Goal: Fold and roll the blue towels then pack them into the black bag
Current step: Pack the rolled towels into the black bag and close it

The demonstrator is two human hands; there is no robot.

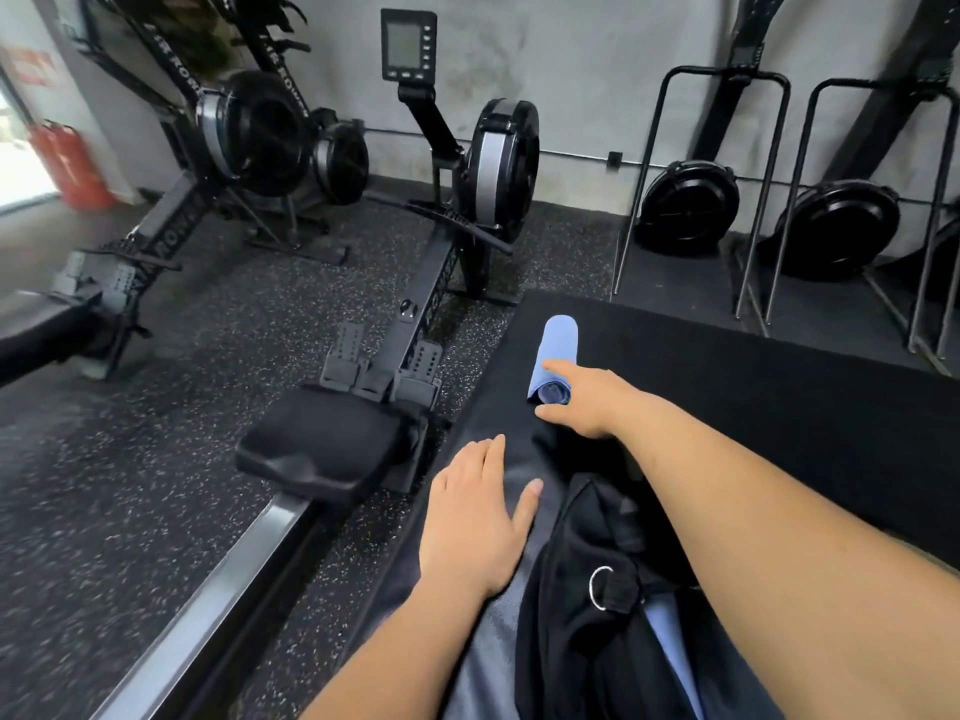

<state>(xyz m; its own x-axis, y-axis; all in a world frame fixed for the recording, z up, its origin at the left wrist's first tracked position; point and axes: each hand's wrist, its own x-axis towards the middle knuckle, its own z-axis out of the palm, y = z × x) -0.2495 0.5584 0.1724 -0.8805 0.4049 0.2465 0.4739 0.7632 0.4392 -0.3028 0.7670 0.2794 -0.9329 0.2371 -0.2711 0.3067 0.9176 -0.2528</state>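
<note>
Reaches right hand [589,402] to near end of rolled blue cloth towel [558,345] on black padded mat [753,366], forefinger straight along its top, thumb spread below, hand open. Rests left hand [475,517] flat and empty on mat beside black fabric bag [571,657].

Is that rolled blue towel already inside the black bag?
No, the rolled blue cloth towel lies on the black floor mat beyond the black fabric bag, by the right hand.
</note>
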